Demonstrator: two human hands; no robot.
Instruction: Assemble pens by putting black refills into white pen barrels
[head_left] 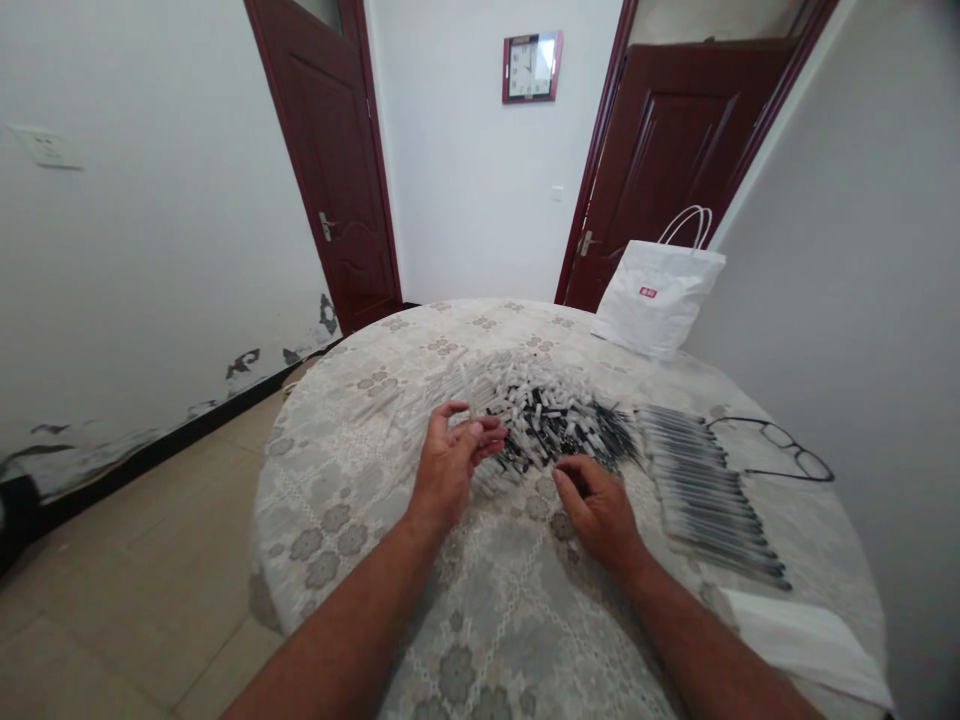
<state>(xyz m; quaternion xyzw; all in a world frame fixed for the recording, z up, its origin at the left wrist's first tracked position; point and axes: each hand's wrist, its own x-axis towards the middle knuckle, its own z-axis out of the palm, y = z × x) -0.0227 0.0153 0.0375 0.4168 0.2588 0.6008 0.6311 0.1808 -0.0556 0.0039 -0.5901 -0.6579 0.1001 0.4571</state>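
My left hand (454, 455) hovers at the near left edge of a heap of pen parts, its fingers loosely bent and spread apart. No held thing shows in it. My right hand (598, 505) is curled near the heap's front right edge, thumb and forefinger close together; anything between them is hidden or too small to make out. The heap holds white caps (551, 385), dark refills or tips (551, 430) and clear pen barrels (442, 390) spread to the left. Right of my right hand lies a neat row of assembled-looking pens (705, 480).
A flowered cloth covers the round table (457, 620). Black-framed glasses (784, 450) lie beyond the pen row, and a white paper or packet (810, 640) lies near the right edge. A white carrier bag (660, 300) stands at the back right, by the wall.
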